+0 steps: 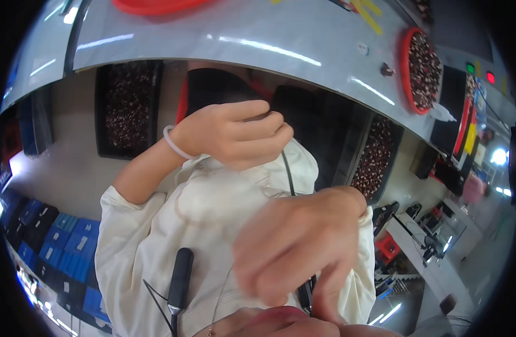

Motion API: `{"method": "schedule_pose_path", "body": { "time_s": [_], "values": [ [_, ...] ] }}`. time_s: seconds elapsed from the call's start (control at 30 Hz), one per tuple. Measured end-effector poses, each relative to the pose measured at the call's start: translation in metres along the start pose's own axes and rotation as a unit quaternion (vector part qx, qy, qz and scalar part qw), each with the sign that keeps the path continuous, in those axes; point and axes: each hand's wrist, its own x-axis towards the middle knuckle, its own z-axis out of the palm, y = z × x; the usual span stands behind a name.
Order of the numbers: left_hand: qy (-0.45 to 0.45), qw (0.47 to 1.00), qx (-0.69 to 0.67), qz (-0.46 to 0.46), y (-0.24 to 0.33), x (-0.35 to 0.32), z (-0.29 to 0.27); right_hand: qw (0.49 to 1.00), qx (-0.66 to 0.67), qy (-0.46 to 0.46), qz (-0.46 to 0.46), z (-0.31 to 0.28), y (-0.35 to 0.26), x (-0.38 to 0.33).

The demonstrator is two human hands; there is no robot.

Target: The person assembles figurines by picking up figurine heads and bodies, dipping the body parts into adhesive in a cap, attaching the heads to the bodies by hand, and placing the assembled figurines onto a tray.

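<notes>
In front of my chest, my left hand, with a white band at the wrist, is closed with its fingers curled. A thin black cable runs down from its fingertips and passes behind my right hand. That right hand is bent and smeared by motion, close below the camera. Beside its thumb part of a slim black device shows; whether the fingers grip it is hidden. Another slim black handle-like piece with a cable hangs against my white shirt.
Ahead stands a grey worktable. On it are a red tray, a red basin of small dark-and-light parts and a white nozzle bottle. Dark crates of similar parts are below. Blue boxes are stacked left.
</notes>
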Motion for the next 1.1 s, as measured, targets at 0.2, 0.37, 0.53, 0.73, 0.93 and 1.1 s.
{"method": "schedule_pose_path", "body": {
  "time_s": [0.2, 0.37, 0.53, 0.73, 0.93, 1.1],
  "values": [
    [-0.049, 0.997, -0.032, -0.052, 0.007, -0.004, -0.004, 0.999, 0.047, -0.020, -0.011, 0.008, 0.013, -0.004],
    [-0.081, 0.993, -0.033, -0.085, 0.011, -0.014, -0.002, 0.999, 0.032, -0.011, -0.013, 0.012, 0.019, -0.009],
    [-0.100, 0.987, -0.043, -0.115, 0.012, -0.020, 0.000, 0.999, 0.034, 0.023, -0.014, 0.014, 0.021, -0.007],
    [-0.132, 0.978, -0.050, -0.156, 0.007, -0.023, 0.001, 0.998, 0.013, 0.056, -0.023, 0.017, 0.024, -0.006],
    [-0.147, 0.971, -0.047, -0.184, 0.002, -0.028, 0.000, 0.954, -0.275, 0.116, -0.025, 0.005, 0.028, -0.009],
    [-0.113, 0.949, -0.123, -0.269, 0.006, -0.038, -0.003, 0.649, -0.722, 0.229, -0.070, -0.042, 0.039, -0.031]
  ]
}}
